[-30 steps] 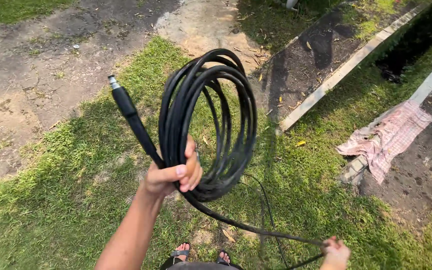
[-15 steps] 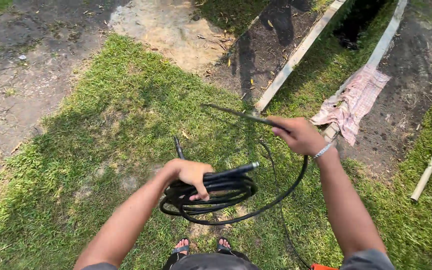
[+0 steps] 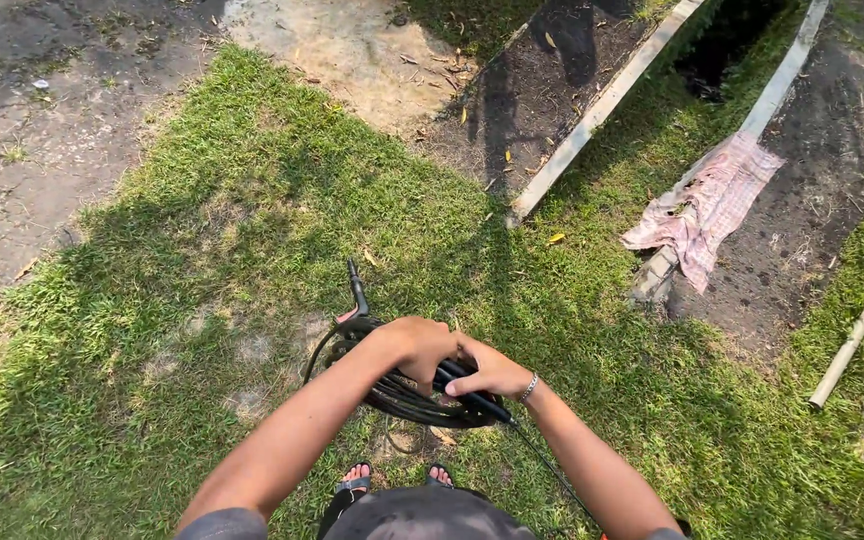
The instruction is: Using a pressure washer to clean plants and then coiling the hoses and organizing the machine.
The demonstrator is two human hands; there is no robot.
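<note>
Here we hold a coiled black hose (image 3: 397,395) low in front of us, above the grass (image 3: 252,200). Our left hand (image 3: 414,345) is clamped over the top of the loops, fingers curled shut to keep them bunched. Our right hand (image 3: 492,372) closes on the hose just beside it, pressing the strand against the coil. One stiff end (image 3: 355,288) sticks out ahead. A checked cloth (image 3: 712,205) lies well apart.
</note>
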